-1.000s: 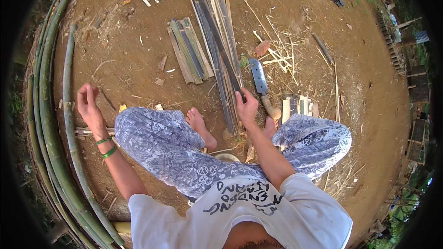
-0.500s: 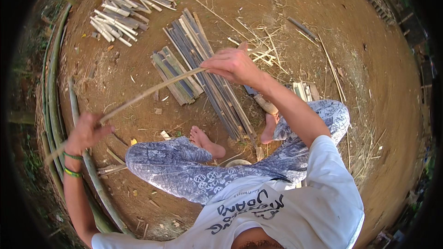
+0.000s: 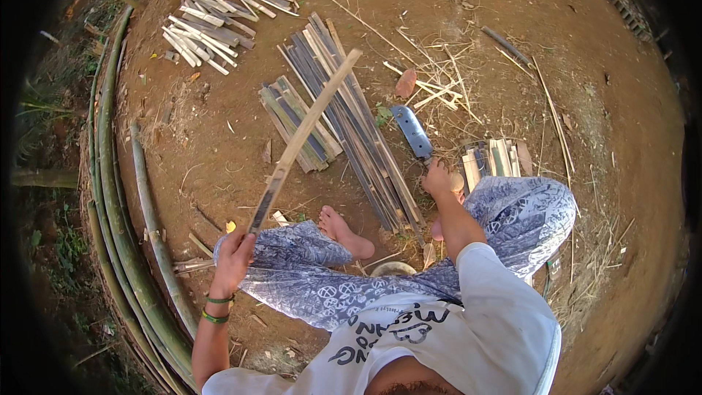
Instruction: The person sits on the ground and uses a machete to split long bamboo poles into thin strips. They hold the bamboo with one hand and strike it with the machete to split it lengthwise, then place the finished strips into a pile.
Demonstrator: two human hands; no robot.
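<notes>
Left hand [image 3: 232,257]: fingers clenched round the lower end of a long bamboo strip [image 3: 306,134], which slants up beyond them. Right hand [image 3: 437,178]: fingers wrapped on the cleaver [image 3: 410,132] handle, blade lying on the dirt ground [image 3: 219,139] just past them.

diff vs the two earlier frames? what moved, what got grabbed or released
The right hand let go of the bamboo strip and went down to grip the big knife by its handle. The left hand took the strip's near end and holds it raised, tip pointing away. The strip piles and long poles lie as before.
</notes>
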